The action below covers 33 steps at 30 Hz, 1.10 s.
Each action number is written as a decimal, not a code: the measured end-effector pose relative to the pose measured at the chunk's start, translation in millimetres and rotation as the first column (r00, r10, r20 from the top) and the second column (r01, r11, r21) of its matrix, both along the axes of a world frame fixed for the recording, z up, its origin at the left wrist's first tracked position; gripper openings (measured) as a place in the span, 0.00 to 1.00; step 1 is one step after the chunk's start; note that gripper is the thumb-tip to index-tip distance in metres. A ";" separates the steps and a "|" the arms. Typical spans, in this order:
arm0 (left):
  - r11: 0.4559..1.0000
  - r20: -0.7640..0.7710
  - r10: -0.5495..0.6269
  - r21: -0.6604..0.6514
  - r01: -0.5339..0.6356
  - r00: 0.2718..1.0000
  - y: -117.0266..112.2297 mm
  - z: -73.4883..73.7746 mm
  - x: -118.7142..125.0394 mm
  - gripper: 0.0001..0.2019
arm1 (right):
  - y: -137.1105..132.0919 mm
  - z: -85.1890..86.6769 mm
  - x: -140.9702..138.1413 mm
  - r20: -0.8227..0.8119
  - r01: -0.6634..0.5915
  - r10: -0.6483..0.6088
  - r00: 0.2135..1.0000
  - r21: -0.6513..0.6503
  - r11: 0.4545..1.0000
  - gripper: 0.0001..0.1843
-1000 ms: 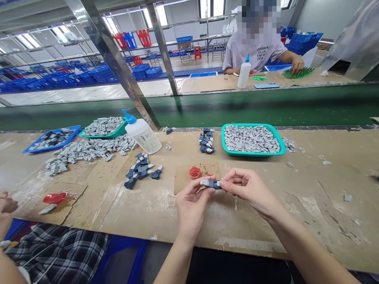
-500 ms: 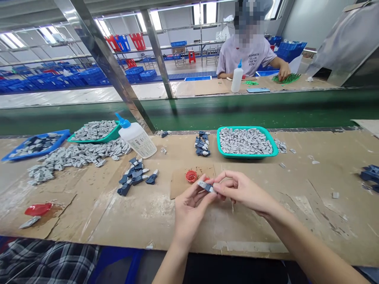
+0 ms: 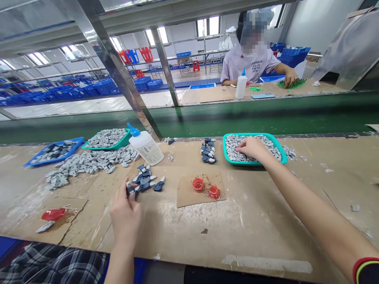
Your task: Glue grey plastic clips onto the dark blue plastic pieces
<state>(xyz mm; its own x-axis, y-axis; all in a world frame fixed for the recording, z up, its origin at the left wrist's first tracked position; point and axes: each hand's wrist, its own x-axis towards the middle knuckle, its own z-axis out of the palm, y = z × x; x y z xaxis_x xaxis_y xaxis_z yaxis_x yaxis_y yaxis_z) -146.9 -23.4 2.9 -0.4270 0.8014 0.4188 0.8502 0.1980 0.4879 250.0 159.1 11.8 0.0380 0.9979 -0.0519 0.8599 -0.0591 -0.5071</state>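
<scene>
Currently, left hand [image 3: 126,215]: thumb and fingers curled close around a dark-blue and light-grey plastic piece [image 3: 131,189], nearer the person than the white plastic squeeze bottle with a blue nozzle [image 3: 148,148]; whether they grip it or only touch it, I cannot tell.
Right hand [image 3: 255,149]: well to the right of the bottle, fingers drawn together and dipped among small light-grey plastic pieces [image 3: 266,144]; cannot tell if one is caught.
Turquoise oblong plastic tray [image 3: 245,163]: well right of the bottle, filled with those grey pieces.
Dark-blue heap [image 3: 145,183]: just on the bottle's near side, grey-tipped pieces, beside the left fingers.
Dark-blue row [image 3: 208,152]: right of the bottle, short of the tray.
Brown cardboard scrap [image 3: 186,200]: right of the bottle and nearer, bearing two round red plastic cups [image 3: 197,184].
Loose grey pile [image 3: 94,161]: left of the bottle, on the worktop [image 3: 177,236].
</scene>
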 end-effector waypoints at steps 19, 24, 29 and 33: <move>0.735 -0.331 -0.678 -0.314 0.601 0.657 120.5 28.1 62.7 0.19 | -92.3 12.5 -7.8 -0.711 -0.088 0.105 0.695 0.061 0.994 0.14; 0.445 -0.124 -0.893 -0.383 0.810 0.432 169.7 14.0 122.8 0.15 | -134.8 -8.0 -48.2 -0.864 -0.136 -0.041 0.502 -0.126 0.983 0.16; 0.391 0.035 -0.909 -0.271 0.880 0.415 181.5 4.3 128.5 0.09 | -144.4 -25.2 -70.2 -0.877 -0.141 -0.185 0.443 -0.272 0.952 0.18; 0.514 0.177 -0.839 -0.055 0.856 0.515 165.6 7.7 114.8 0.10 | -145.5 -27.4 -74.7 -0.881 -0.127 -0.213 0.423 -0.290 0.948 0.18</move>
